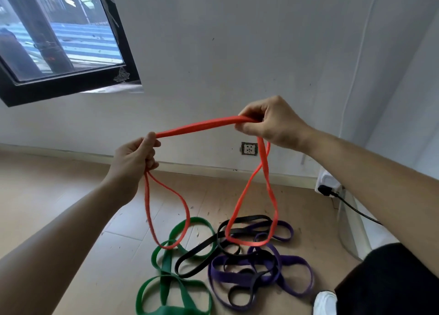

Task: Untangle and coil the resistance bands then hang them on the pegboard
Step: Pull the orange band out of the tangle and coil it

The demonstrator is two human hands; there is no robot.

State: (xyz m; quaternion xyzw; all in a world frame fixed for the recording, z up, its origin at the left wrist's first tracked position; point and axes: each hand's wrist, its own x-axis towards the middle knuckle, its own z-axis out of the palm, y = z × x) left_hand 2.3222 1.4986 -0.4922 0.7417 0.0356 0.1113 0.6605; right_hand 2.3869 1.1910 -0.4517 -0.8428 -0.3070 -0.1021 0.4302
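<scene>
the red band (202, 126) is up in the air, doubled between both hands: the left hand (133, 159) curls round one end, the right hand (275, 124) pinches the other. 2 loops hang towards the floor (71, 196), over the tangled green band (166, 262), black band (199, 253) and purple band (292, 264). lowered, a loop could snag that pile; a loose pinch could drop it in.

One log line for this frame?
phase: untangling | left hand grips red band | right hand grips it | green band, black band, purple band: tangled on floor
</scene>
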